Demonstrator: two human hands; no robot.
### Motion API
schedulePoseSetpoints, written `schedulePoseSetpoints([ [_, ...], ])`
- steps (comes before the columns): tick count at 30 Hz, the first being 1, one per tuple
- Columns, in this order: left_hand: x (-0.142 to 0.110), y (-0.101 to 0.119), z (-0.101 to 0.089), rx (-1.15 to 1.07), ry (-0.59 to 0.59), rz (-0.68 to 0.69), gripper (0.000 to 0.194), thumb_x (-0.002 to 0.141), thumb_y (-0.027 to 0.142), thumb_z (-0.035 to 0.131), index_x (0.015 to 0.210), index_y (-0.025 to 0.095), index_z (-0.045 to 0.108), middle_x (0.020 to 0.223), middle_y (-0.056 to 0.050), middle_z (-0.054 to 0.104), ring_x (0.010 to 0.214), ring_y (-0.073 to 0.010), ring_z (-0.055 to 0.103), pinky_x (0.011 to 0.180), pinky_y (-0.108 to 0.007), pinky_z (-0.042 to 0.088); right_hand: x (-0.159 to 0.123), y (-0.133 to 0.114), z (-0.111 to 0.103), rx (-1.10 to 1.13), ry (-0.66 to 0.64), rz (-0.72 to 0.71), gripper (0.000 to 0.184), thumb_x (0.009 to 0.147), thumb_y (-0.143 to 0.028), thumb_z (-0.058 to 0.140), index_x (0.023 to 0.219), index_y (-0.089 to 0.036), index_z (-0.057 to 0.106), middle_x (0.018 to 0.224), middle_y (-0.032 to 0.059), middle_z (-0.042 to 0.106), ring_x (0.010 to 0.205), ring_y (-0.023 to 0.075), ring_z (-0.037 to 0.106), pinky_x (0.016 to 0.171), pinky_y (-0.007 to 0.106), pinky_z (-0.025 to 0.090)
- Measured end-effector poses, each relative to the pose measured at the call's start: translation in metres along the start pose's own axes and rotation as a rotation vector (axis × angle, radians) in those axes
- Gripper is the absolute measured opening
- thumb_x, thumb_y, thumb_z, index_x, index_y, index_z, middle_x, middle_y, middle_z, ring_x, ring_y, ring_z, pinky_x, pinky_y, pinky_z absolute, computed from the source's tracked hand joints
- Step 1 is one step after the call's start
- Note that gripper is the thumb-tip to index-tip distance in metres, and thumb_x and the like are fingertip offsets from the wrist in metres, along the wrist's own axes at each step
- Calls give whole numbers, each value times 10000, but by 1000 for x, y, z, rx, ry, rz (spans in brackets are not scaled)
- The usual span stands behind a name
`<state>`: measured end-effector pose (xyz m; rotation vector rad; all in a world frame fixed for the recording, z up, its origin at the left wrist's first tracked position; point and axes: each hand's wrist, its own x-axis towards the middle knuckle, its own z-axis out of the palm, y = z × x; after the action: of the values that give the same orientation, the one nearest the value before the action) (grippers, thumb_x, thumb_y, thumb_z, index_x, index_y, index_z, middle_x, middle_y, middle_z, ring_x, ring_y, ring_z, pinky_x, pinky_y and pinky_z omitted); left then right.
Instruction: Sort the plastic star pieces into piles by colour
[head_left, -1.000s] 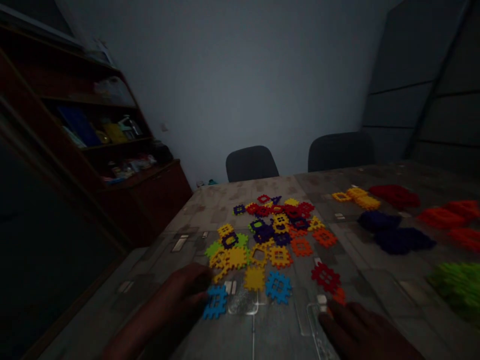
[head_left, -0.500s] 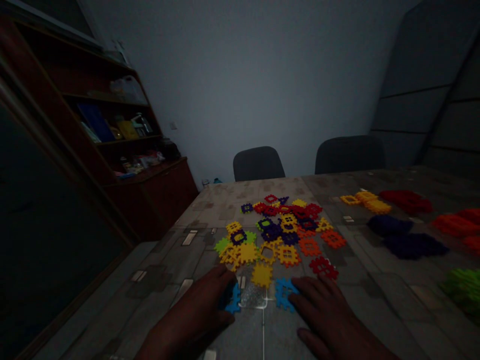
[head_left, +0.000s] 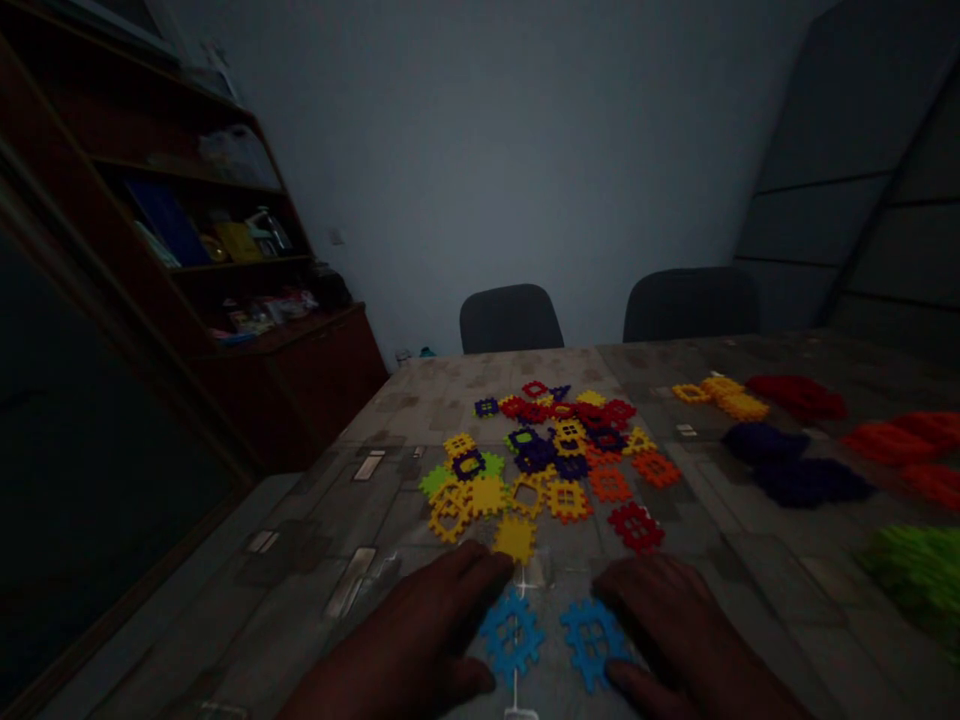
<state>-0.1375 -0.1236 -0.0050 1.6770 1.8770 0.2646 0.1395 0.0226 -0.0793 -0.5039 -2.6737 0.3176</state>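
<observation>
Two light-blue plastic interlocking tiles with notched edges and window-like openings lie near the table's front. My left hand (head_left: pixel 442 625) is beside the left blue tile (head_left: pixel 512 635), fingers stretched past its far side and thumb apart at its near-left side. My right hand (head_left: pixel 667 620) has the right blue tile (head_left: pixel 594 642) between its fingers at the far edge and its thumb on the near corner. A small gap separates the tiles. Just beyond my left fingertips lies a solid yellow tile (head_left: pixel 514 540).
A loose pile of tiles, including a purple tile (head_left: pixel 469 464), an orange tile (head_left: pixel 610 484) and a dark red tile (head_left: pixel 636 527), spreads beyond my hands. Sorted purple tiles (head_left: pixel 810 482) and green tiles (head_left: pixel 915 570) lie rightward on the table (head_left: pixel 300 590). Two chairs (head_left: pixel 511 318) stand behind.
My left hand has moved right and its blue tile now shows fully. Both blue tiles are nearer the front edge and closer together. The view has shifted slightly.
</observation>
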Motion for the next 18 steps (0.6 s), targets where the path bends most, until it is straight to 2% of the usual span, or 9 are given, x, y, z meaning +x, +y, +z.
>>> schedulePoseSetpoints([
  [2,-2,-3,0,2,-50,5,928,716,107,749,1544,419,469,1669,13,421,1521,-308,384,1254,-499,302,-5,5,21,0,-4,-69,628,823,-483,775,1389,-275,600,1258,110,731,1100,314,687,942,433,520],
  [4,-2,-1,2,-10,-76,59,936,714,63,699,1543,430,465,1672,28,416,1530,-287,376,1259,-507,296,-10,10,44,9,41,-149,709,809,-609,739,1415,-274,589,1223,124,738,1036,328,691,907,448,522],
  [6,0,2,4,-23,-73,115,893,718,45,662,1511,425,507,1629,29,483,1491,-270,437,1241,-489,334,-14,15,61,22,9,-171,649,819,-539,701,1398,-264,601,1209,123,735,1033,329,681,923,465,512],
  [8,3,7,7,-16,-56,143,793,733,58,669,1446,394,581,1533,9,584,1400,-266,534,1194,-454,401,-14,16,66,16,-40,-161,566,793,-379,668,1346,-262,630,1260,122,720,1087,330,666,957,477,497],
  [12,11,18,11,10,-57,93,631,810,202,780,1402,357,624,1424,-35,636,1267,-295,610,1098,-428,477,-9,11,46,12,16,-217,460,783,-206,571,1230,-257,669,1281,108,736,1076,296,698,947,461,510],
  [14,12,22,13,14,-74,47,687,805,276,840,1441,369,595,1431,-44,630,1270,-320,603,1097,-436,474,-6,7,29,36,47,-244,482,809,-185,540,1274,-241,652,1248,107,756,1063,280,714,941,441,525],
  [16,11,22,14,10,-68,29,763,782,297,877,1470,394,564,1436,-33,631,1285,-328,595,1104,-437,468,-5,2,15,16,34,-178,518,846,-177,543,1355,-241,620,1269,100,752,1107,271,706,970,420,525],
  [18,9,18,14,0,-45,26,831,767,275,891,1500,419,525,1493,-18,598,1349,-330,557,1145,-442,436,-6,-1,10,-40,15,-115,531,883,-267,623,1412,-247,587,1292,99,741,1132,284,697,989,424,524],
])
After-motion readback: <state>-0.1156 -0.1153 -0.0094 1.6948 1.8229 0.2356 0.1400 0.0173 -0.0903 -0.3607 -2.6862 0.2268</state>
